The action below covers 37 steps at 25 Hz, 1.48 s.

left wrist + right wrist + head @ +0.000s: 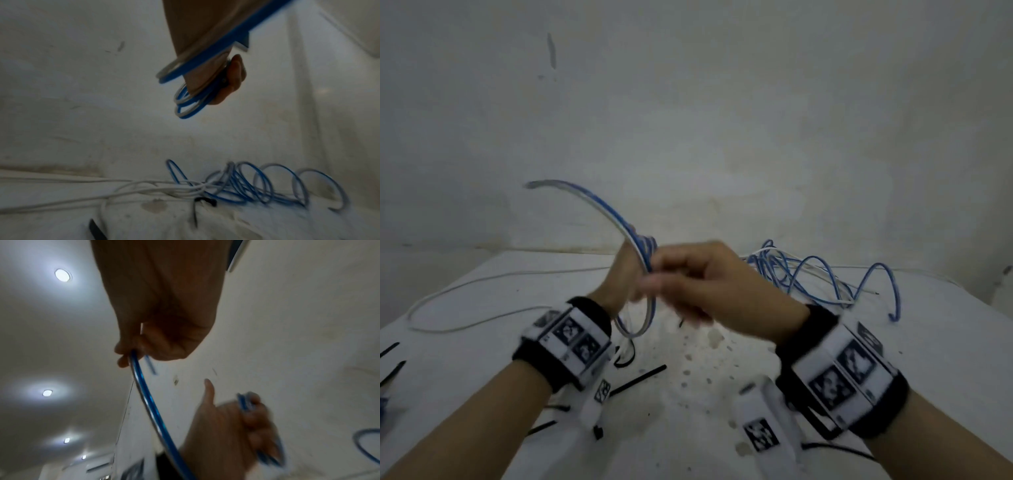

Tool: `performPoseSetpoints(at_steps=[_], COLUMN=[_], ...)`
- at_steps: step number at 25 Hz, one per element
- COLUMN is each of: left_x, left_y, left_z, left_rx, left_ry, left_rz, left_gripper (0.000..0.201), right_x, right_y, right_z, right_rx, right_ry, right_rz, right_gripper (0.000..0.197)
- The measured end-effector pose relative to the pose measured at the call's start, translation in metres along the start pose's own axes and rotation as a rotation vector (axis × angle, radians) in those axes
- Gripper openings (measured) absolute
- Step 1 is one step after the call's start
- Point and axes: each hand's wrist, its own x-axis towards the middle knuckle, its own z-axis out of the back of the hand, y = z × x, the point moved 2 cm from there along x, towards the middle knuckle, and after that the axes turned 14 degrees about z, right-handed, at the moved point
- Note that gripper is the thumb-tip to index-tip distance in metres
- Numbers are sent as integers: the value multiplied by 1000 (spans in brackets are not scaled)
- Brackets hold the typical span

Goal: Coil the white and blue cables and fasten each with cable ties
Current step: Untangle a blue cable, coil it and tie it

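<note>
My left hand (pixel 625 274) is raised above the table and grips several small loops of the blue cable (pixel 191 104). My right hand (pixel 698 277) is just right of it and pinches the same blue cable (pixel 148 400), which arcs up and to the left (pixel 592 202) and loops down under the hands. The rest of the blue cable (pixel 825 281) lies in loose springy loops at the back right of the table. A white cable (pixel 465 291) runs in long curves across the back left. Black cable ties (pixel 638 380) lie on the table below my wrists.
The white table (pixel 722 428) has a chipped, spotted top and meets a bare wall (pixel 722 120) at the back. More black ties (pixel 392 370) lie at the left edge. A black cord (pixel 835 448) trails by my right wrist.
</note>
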Motion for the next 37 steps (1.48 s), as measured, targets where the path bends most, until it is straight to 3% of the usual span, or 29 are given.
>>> performPoseSetpoints(at_steps=[1, 4, 6, 8, 10, 15, 18, 21, 23, 26, 29, 32, 34, 36, 37], left_x=[-6, -31, -48, -66, -71, -60, -36, -17, -13, -20, -37, -49, -53, -55, -53], left_y=[11, 35, 36, 23, 10, -31, -44, -32, -13, 15, 25, 26, 24, 22, 20], left_z=[-13, -32, -31, -33, -30, -22, -15, -5, 1, 10, 7, -5, -13, -15, -12], left_rx=[60, -39, -116, -242, -334, -461, -273, 231, 573, 736, 653, 270, 110, -22, -117], left_ry=[68, 386, 405, 442, 465, 456, 303, 134, 94, 115, 212, 398, 441, 397, 352], left_rz=[18, 114, 88, 70, 20, -122, -172, -223, -179, -43, 4, 178, 178, 162, 158], left_gripper=[49, 71, 61, 47, 40, 35, 27, 27, 29, 39, 52, 50, 41, 41, 46], right_x=[14, 43, 45, 35, 23, -10, -16, -17, -17, -15, -13, -8, -6, -5, -6], right_y=[3, -3, -21, -47, -76, -123, -120, -100, -85, -62, -51, -61, -74, -82, -83], right_z=[9, 52, 83, 100, 103, 48, 1, -22, -26, -21, -5, 15, 16, 6, 0], right_rx=[-84, -111, -47, -58, -153, -318, -314, 12, 87, 108, 232, 89, 9, -181, -267], right_ry=[-113, -524, -762, -835, -749, -205, -16, -47, -127, -87, -93, -368, -533, -504, -435], right_rz=[41, 39, -42, -119, -187, -327, -415, -495, -473, -423, -373, -282, -229, -51, 58], right_gripper=[14, 7, 31, 42, 29, 13, 29, 26, 28, 8, 16, 12, 11, 7, 15])
